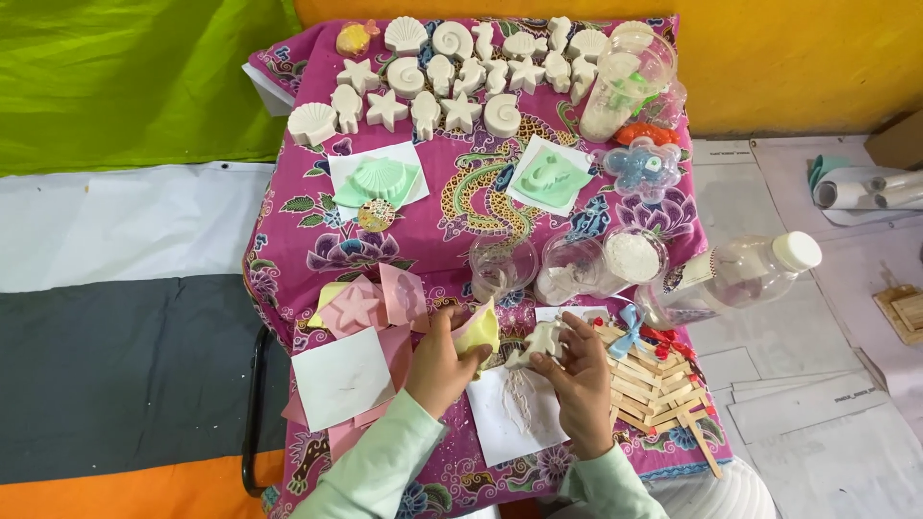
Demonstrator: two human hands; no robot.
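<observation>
- The left hand [440, 363] gripped a pale yellow mould [478, 330], peeled open.
- The right hand [581, 377] pinched a white plaster cast [539, 342] just beside that mould, above a white paper sheet [514, 413].
- Wooden sticks [654, 384] lay right of the hands; finished plaster shapes [452, 72] lined the cloth's far edge.

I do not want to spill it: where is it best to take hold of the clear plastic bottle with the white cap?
The clear bottle lies on its side, white cap pointing right. Grip the wide middle of its body from above; that part is bare, while the plastic cups crowd its left end.
</observation>
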